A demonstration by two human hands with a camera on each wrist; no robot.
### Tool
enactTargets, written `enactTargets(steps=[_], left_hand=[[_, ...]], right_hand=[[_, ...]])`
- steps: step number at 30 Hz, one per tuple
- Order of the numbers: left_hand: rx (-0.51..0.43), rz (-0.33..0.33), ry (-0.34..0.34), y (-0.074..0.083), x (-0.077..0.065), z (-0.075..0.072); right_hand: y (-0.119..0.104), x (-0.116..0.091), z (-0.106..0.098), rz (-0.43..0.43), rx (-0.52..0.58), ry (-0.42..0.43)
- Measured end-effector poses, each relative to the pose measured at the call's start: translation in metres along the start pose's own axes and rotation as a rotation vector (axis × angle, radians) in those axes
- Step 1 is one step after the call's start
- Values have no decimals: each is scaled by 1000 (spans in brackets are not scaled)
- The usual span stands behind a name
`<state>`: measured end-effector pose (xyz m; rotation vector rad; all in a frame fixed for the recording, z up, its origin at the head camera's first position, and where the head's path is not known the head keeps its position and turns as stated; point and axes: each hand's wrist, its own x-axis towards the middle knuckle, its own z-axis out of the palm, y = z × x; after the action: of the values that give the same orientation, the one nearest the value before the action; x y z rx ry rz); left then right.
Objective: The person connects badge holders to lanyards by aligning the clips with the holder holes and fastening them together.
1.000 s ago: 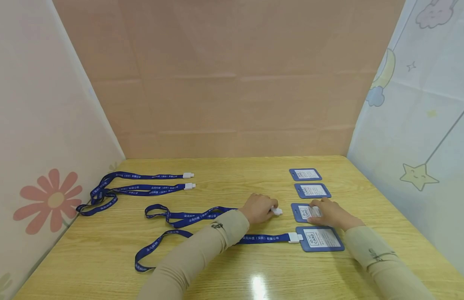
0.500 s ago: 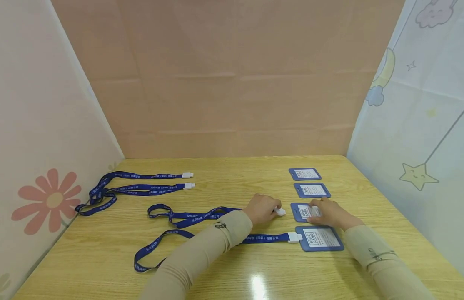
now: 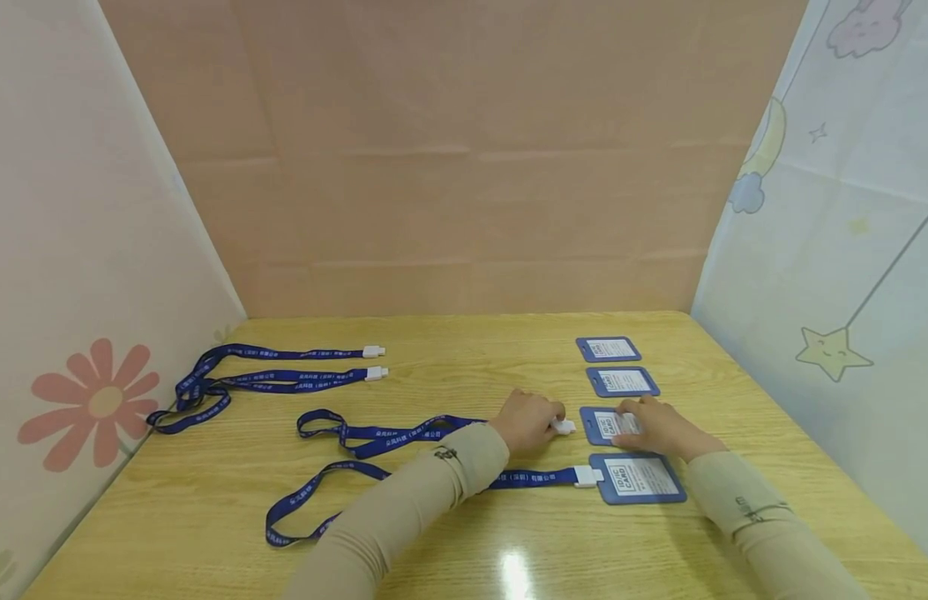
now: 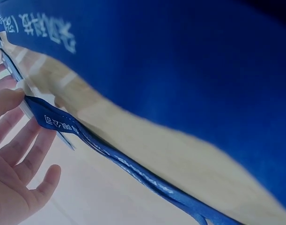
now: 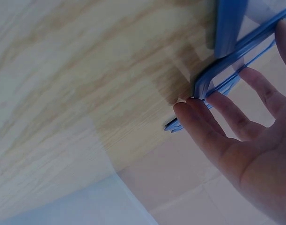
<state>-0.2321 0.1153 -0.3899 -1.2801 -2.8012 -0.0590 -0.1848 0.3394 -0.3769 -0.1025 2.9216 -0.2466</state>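
My left hand pinches the white plastic clip at the end of a blue lanyard. In the left wrist view the thumb and fingers hold that clip, and the folded strap trails away from it. The clip's tip points at the slotted end of a blue ID card holder, a small gap apart. My right hand holds this holder flat on the table, its fingers covering the far half. In the right wrist view the fingertips sit along the blue edge of a holder.
Just nearer lies another card holder with a lanyard's white clip at its slot. Two more holders, one farther and one closer, lie behind. Two lanyards rest at the back left. Walls border the wooden table.
My left hand has shifted slightly right with the clip, closing the gap to the card holder, and the strap has followed. The right hand and its holder stay in place.
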Motion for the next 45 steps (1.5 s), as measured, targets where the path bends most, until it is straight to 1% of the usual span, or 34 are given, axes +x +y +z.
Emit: enactTargets(steps=[6, 16, 25, 32, 39, 45], left_hand=[[16, 4, 13, 3, 0, 1], [32, -4, 8, 7, 4, 5], [34, -13, -1, 11, 8, 5], [56, -16, -10, 14, 11, 6], [52, -25, -17, 16, 10, 4], [57, -32, -10, 15, 12, 5]], right_hand=[[0, -1, 0, -9, 7, 9], [1, -1, 1, -2, 0, 11], [0, -2, 1, 10, 3, -5], [1, -2, 3, 10, 3, 5], [-1, -2, 3, 16, 5, 8], [-1, -3, 3, -2, 6, 24]])
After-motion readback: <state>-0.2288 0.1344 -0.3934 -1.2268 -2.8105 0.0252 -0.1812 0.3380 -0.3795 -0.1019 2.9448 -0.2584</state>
